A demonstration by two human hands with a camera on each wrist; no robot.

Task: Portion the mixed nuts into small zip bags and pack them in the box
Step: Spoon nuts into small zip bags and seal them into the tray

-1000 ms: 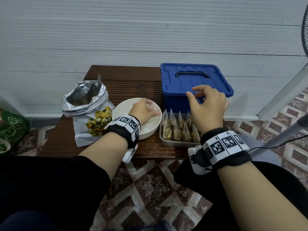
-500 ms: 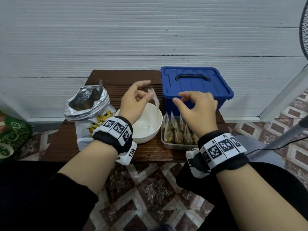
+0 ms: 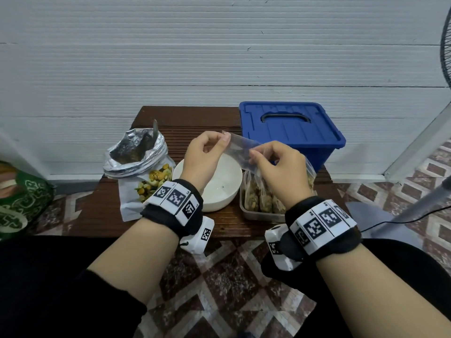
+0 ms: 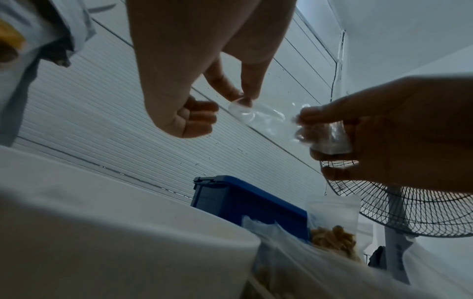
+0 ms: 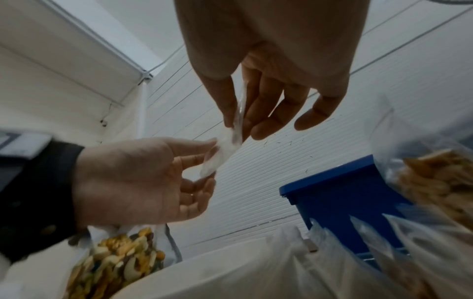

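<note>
An empty clear zip bag [image 3: 240,148] is stretched between both hands above the white bowl [image 3: 219,191]. My left hand [image 3: 207,154] pinches its left end between thumb and forefinger [image 4: 245,95]. My right hand [image 3: 275,164] pinches its right end [image 5: 236,119]. The foil pouch of mixed nuts [image 3: 144,172] stands open at the left with a spoon handle [image 3: 154,130] sticking out. A clear tray [image 3: 258,213] holds several filled small bags [image 3: 258,198] upright. The blue box [image 3: 290,130] sits behind it with its lid on.
Everything rests on a small dark wooden table [image 3: 170,132] against a white panelled wall. A standing fan [image 4: 399,204] is at the right, with its cable on the tiled floor. A green patterned bag [image 3: 22,201] lies at the far left.
The left hand rose out of the bowl with an empty zip bag. The right hand left the blue box lid and took hold of the bag's other end.
</note>
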